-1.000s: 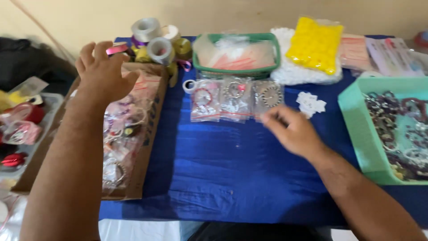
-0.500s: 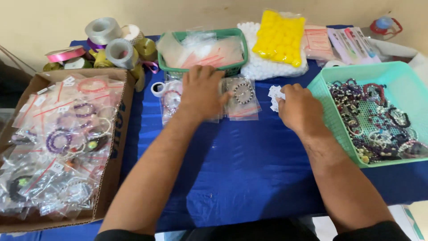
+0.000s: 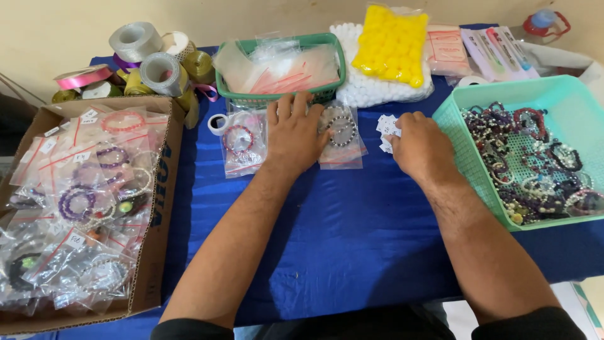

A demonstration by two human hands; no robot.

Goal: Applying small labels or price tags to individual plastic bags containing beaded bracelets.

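The left hand lies flat, palm down and fingers spread, on small clear bags with bracelets that rest on the blue cloth; it presses on them but grasps nothing. One bag with a pink bracelet shows at the left of this hand, and another bag with a dark beaded bracelet shows at its right, partly under the fingers. The right hand is loosely curled, and its fingertips touch a little heap of white paper tags on the cloth. I cannot tell if it pinches one tag.

Just right of the right hand stands a turquoise tray full of loose bead bracelets. Far from the left hand, just behind its fingers, is a green basket with empty clear bags. Right of the basket are a pack of white balls and, on it, a pack of yellow balls. At the far left are ribbon rolls, and at the near left a cardboard box holds many bagged bracelets.
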